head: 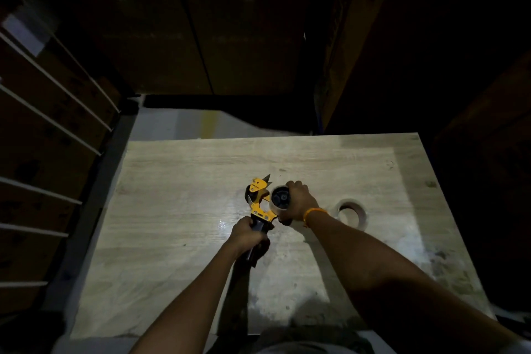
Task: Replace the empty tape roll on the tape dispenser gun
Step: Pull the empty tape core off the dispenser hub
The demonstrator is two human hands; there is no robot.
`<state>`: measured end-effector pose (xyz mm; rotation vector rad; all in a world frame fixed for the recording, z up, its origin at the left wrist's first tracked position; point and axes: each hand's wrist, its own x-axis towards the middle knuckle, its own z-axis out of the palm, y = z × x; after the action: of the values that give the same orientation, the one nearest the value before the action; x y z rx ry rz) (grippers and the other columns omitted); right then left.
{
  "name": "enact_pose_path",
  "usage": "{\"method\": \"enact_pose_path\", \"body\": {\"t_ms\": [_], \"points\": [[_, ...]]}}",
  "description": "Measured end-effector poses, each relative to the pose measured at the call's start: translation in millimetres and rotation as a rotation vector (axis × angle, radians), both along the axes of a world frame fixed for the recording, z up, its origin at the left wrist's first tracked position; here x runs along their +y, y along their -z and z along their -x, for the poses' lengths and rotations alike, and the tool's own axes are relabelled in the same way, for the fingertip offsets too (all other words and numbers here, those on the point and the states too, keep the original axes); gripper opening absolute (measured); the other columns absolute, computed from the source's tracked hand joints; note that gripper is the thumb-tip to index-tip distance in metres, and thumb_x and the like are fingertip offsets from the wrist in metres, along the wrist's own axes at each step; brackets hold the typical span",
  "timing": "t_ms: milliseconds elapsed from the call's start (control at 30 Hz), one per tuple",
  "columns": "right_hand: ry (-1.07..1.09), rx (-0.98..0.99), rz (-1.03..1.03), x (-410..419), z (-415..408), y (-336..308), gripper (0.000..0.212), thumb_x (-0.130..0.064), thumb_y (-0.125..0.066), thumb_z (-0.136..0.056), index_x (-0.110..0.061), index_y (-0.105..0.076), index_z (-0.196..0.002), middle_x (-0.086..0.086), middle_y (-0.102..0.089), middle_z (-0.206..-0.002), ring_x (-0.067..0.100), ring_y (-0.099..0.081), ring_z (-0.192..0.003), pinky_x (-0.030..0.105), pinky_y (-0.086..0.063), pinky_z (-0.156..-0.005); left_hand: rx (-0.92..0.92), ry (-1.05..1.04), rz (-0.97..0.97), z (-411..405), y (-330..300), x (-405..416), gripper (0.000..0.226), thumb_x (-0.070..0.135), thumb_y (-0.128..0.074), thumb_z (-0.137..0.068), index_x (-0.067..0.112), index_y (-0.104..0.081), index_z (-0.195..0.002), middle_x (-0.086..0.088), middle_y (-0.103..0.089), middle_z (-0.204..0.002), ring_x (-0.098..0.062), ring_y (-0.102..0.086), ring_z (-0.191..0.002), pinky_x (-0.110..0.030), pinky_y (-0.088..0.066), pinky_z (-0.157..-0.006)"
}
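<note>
A yellow and black tape dispenser gun point(258, 198) is held over the middle of the wooden table point(178, 210). My left hand point(247, 234) is closed around its black handle. My right hand point(298, 201) wraps around a roll point(280, 199) sitting on the gun's black hub; the roll looks thin and pale, and I cannot tell how much tape it carries. A second tape roll point(351, 213) lies flat on the table just right of my right wrist, which wears an orange band.
The table is lit in the middle and dark at its edges. Stacked cardboard boxes with white straps point(51, 112) stand close on the left. Dark boxes or panels rise behind and to the right. A strip of grey floor point(184, 123) shows past the far edge.
</note>
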<state>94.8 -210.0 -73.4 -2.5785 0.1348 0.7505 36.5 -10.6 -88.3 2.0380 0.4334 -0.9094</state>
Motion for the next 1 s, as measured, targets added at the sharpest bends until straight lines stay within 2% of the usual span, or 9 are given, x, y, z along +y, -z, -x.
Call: {"method": "enact_pose_path", "body": {"t_ms": [133,233,367,533,800,900,1000], "points": [[-0.123,0.012,0.114,13.9,-8.2,-1.0,0.115,-0.035,-0.095,-0.054,-0.012,-0.035,-0.148,0.017,-0.041,-0.139,0.039,-0.044,-0.129,0.051,-0.058,-0.088,-0.149,0.018,-0.134,-2.7,9.0,-6.6,0.040,0.034,-0.081,-0.074,0.011,-0.077,-0.107,-0.009,-0.078,-0.104,-0.028,-0.073,-0.097,-0.033,-0.056,-0.076],[-0.192,0.007,0.161,19.3,-14.9,-0.3,0.124,-0.038,-0.097,-0.053,-0.010,-0.030,-0.153,0.017,-0.041,-0.143,0.040,-0.044,-0.131,0.052,-0.058,-0.089,-0.165,0.083,-0.217,-4.8,17.6,-8.1,0.036,0.034,-0.077,-0.073,0.014,-0.076,-0.103,-0.009,-0.077,-0.100,-0.031,-0.074,-0.094,-0.033,-0.057,-0.072],[-0.281,-0.028,0.201,20.7,-22.5,2.3,0.115,-0.040,-0.098,-0.052,-0.010,-0.038,-0.146,0.015,-0.049,-0.138,0.037,-0.049,-0.126,0.050,-0.058,-0.088,-0.116,0.048,-0.342,-7.7,24.2,-15.6,0.039,0.029,-0.081,-0.069,0.015,-0.073,-0.104,-0.006,-0.076,-0.102,-0.029,-0.076,-0.098,-0.035,-0.062,-0.079],[-0.331,-0.086,0.196,20.5,-29.2,0.5,0.104,-0.035,-0.096,-0.056,-0.009,-0.043,-0.141,0.015,-0.054,-0.134,0.037,-0.051,-0.123,0.048,-0.057,-0.088,0.028,-0.175,-0.439,-19.5,26.9,-33.1,0.052,0.023,-0.079,-0.081,0.008,-0.061,-0.128,-0.011,-0.074,-0.121,-0.034,-0.071,-0.116,-0.045,-0.057,-0.095],[-0.319,-0.157,0.171,15.2,-35.7,-13.6,0.081,-0.035,-0.089,-0.064,-0.009,-0.050,-0.130,0.016,-0.058,-0.126,0.037,-0.056,-0.117,0.045,-0.056,-0.086,-0.036,-0.162,-0.383,-21.6,24.5,-34.6,0.058,0.035,-0.082,-0.084,0.005,-0.056,-0.127,-0.014,-0.072,-0.120,-0.037,-0.070,-0.115,-0.045,-0.056,-0.093],[-0.318,-0.155,0.184,15.5,-35.0,-15.4,0.087,-0.035,-0.090,-0.063,-0.009,-0.048,-0.134,0.017,-0.057,-0.129,0.037,-0.055,-0.119,0.046,-0.057,-0.086,-0.001,-0.214,-0.376,-27.5,26.3,-33.7,0.056,0.035,-0.079,-0.086,0.006,-0.058,-0.130,-0.013,-0.072,-0.120,-0.037,-0.070,-0.116,-0.045,-0.056,-0.098],[-0.342,-0.117,0.200,16.2,-37.8,-16.7,0.104,-0.037,-0.093,-0.062,-0.009,-0.040,-0.147,0.018,-0.050,-0.141,0.039,-0.052,-0.128,0.049,-0.057,-0.093,0.002,-0.219,-0.373,-29.2,29.9,-31.9,0.053,0.038,-0.076,-0.087,0.008,-0.062,-0.127,-0.012,-0.073,-0.118,-0.036,-0.071,-0.113,-0.045,-0.057,-0.097]]}}
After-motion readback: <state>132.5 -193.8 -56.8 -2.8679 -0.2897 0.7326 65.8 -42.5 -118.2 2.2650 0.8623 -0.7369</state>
